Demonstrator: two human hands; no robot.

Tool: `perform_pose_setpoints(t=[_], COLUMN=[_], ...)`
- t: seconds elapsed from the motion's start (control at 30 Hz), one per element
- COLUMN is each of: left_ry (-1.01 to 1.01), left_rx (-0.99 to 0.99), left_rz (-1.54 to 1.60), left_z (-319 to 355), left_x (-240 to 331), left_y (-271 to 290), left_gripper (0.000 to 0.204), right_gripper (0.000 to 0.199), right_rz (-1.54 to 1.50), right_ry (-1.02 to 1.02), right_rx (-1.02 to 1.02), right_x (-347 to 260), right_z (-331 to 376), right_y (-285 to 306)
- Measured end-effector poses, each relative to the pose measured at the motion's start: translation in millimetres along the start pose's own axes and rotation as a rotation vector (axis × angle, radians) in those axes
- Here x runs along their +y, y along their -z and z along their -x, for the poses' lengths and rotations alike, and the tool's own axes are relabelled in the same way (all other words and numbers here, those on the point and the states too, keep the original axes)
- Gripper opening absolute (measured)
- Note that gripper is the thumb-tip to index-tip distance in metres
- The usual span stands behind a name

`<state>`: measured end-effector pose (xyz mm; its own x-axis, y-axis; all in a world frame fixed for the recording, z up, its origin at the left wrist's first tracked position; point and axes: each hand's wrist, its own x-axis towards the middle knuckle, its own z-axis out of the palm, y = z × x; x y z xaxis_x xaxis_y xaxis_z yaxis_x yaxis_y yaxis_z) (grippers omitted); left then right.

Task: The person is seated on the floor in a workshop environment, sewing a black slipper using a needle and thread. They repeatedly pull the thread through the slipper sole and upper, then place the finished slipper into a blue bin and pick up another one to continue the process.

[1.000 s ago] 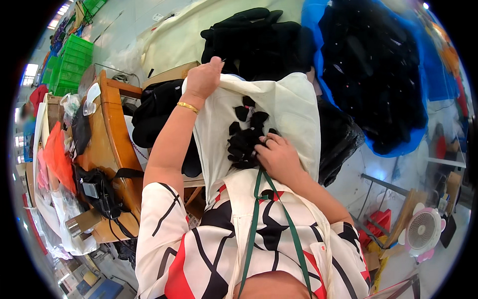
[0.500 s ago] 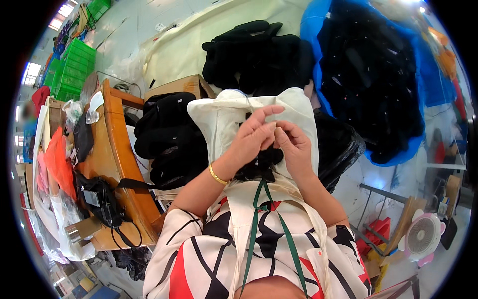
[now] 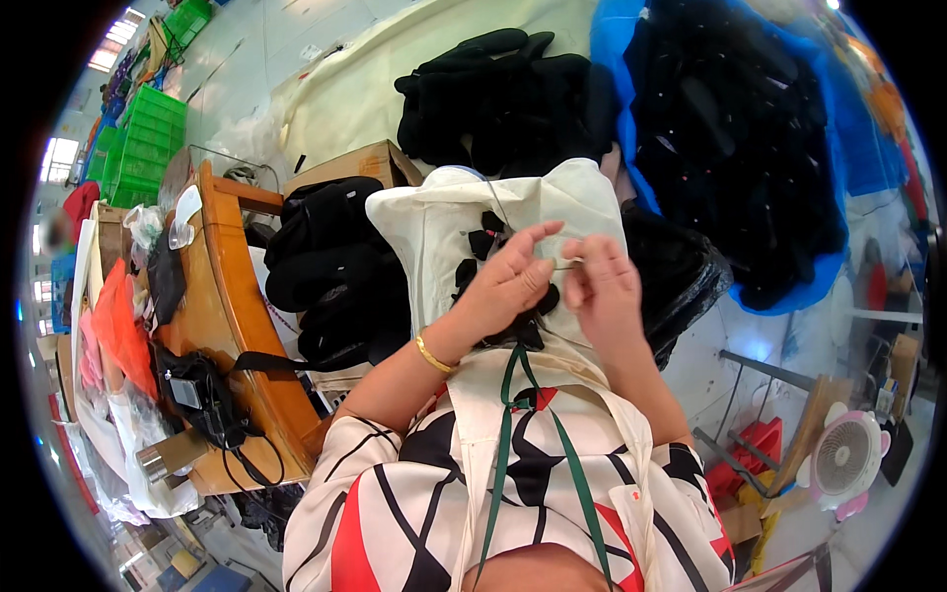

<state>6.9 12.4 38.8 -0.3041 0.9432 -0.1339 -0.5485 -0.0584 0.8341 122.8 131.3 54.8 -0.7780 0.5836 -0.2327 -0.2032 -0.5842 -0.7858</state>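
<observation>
Cream cloth with small black fabric pieces, spread across the person's lap. A thin needle-like pin is pinched between the two hands just above the black pieces. Left hand, seen stretching the cloth's far corner a second ago, has come back to the middle and now closes thumb and forefinger on the pin's end; right hand grips the other end, fingers curled. Judged stage: smoothing over, fine hand-work begun. Black garments lie beside; wooden worktop to the left.
</observation>
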Motion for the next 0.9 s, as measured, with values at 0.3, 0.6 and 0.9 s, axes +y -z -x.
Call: perform_pose_setpoints(t=[0.3,0.6,0.9], left_ry=[-0.095,-0.474,-0.930], left_rx=[0.414,0.225,-0.056], left_rz=[-1.368,-1.622,-1.616], left_z=[-12,-10,6], left_x=[3,12,29], left_y=[79,59,42], left_gripper=[0.020,0.014,0.015], right_gripper=[0.019,0.017,0.018], right_rz=[-0.546,0.225,0.343], right_ry=[0.567,0.043,-0.371], right_rx=[-0.056,0.080,-0.276], right_x=[-143,-13,28], right_z=[30,4,-22], right_y=[111,74,42])
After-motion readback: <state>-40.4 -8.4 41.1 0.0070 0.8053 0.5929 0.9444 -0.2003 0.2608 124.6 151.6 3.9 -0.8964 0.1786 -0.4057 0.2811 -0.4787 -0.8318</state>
